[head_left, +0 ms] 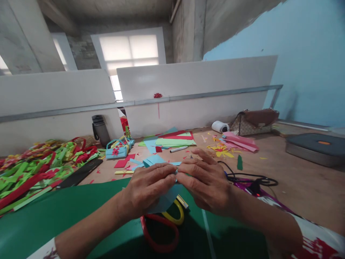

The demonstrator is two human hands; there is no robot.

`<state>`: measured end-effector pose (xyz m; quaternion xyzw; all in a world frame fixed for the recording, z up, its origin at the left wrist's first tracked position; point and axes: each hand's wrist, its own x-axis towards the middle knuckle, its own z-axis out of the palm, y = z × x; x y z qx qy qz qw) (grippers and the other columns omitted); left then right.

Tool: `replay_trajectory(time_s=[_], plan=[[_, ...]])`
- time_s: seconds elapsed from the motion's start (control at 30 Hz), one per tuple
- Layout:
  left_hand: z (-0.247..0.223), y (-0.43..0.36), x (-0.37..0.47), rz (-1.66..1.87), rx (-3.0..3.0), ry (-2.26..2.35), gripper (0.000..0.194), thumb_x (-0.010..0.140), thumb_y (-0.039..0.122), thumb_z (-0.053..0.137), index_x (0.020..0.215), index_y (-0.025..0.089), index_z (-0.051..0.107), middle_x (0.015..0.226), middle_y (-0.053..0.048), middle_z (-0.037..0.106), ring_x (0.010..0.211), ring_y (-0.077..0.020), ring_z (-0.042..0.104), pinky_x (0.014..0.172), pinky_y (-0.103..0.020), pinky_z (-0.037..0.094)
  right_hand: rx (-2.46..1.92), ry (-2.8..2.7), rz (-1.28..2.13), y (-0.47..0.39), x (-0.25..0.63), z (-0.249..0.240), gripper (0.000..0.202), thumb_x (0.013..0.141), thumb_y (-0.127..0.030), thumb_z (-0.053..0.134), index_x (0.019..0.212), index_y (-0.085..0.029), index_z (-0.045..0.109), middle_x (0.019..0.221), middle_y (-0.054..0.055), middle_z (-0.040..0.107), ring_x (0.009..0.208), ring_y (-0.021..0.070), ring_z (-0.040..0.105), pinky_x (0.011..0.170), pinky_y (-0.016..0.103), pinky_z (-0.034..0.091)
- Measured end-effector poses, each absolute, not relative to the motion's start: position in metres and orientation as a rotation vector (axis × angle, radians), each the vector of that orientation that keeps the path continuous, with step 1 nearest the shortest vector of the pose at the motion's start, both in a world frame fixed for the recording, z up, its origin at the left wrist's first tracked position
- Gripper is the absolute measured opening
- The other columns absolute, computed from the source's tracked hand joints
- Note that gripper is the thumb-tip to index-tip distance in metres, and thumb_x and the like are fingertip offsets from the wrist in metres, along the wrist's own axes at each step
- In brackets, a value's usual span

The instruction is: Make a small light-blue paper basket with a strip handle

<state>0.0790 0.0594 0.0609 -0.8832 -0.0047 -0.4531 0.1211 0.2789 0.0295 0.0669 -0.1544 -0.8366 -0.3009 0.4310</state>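
My left hand [151,187] and right hand [206,183] meet, fingertips pinched on the upper edge of a blue paper [164,199], above scissors [159,249] on a green mat [88,201]. Its lower part hangs flat, so I judge it partway shaped; what remains I cannot tell. Scraps [175,142] litter the brown table [304,194] before white boards [202,79] and a blue wall [309,64].

Pale daylight glares from the window [142,46]; above the window, the ceiling [121,9] is dim. Far below it, shadows darken part of the green mat [67,205]. Wide-angle distortion stretches the edges.
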Motion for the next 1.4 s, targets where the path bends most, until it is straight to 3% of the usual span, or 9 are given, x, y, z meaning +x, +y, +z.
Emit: replay_trajectory(time_s=[0.27,0.57,0.73,1.1,1.4], plan=[[0.0603,0.0588,0.0811,-1.338,-2.585,-0.026,0.018,0.09,0.014,0.043,0.101,0.012,0.057,0.104,-0.018,0.065,0.102,-0.021,0.061,0.075,-0.03,0.055,-0.366,-2.143,-0.744,0.027,0.2777,0.067,0.016,0.079,-0.006,0.045,0.082,-0.012,0.059,0.079,0.007,0.067,0.078,0.0159,0.061,0.097,0.049,0.032],[0.0615,0.0567,0.0831,-1.44,-2.618,-0.065,0.017,0.09,0.015,0.044,0.096,0.013,0.059,0.105,-0.014,0.066,0.098,-0.017,0.063,0.08,-0.025,0.053,-0.432,-2.151,-0.551,0.0266,0.2764,0.0653,0.016,0.079,-0.005,0.045,0.085,-0.012,0.057,0.083,0.006,0.065,0.08,0.0146,0.059,0.102,0.05,0.024],[0.0613,0.0583,0.0851,-1.53,-2.609,-0.062,0.015,0.089,0.015,0.046,0.091,0.014,0.061,0.101,-0.016,0.068,0.093,-0.0186,0.065,0.074,-0.027,0.054,-0.476,-2.141,-0.513,0.0252,0.2766,0.0628,0.017,0.08,-0.004,0.045,0.089,-0.012,0.058,0.086,0.006,0.065,0.083,0.0141,0.06,0.104,0.049,0.019],[0.0633,0.0601,0.0802,-1.461,-2.683,-0.172,0.018,0.089,0.015,0.046,0.09,0.014,0.063,0.1,-0.014,0.069,0.094,-0.0174,0.065,0.079,-0.029,0.055,-0.554,-2.167,-0.507,0.0251,0.2759,0.0639,0.019,0.083,-0.003,0.043,0.089,-0.013,0.059,0.084,0.005,0.066,0.083,0.0138,0.061,0.107,0.051,0.01],[0.0672,0.0609,0.0798,-1.437,-2.726,-0.201,0.016,0.088,0.011,0.047,0.092,0.014,0.062,0.096,-0.011,0.07,0.095,-0.0162,0.065,0.085,-0.028,0.053,-0.545,-2.145,-0.567,0.0261,0.2739,0.064,0.018,0.082,-0.002,0.045,0.089,-0.011,0.06,0.084,0.006,0.068,0.081,0.0152,0.062,0.102,0.051,0.022]])
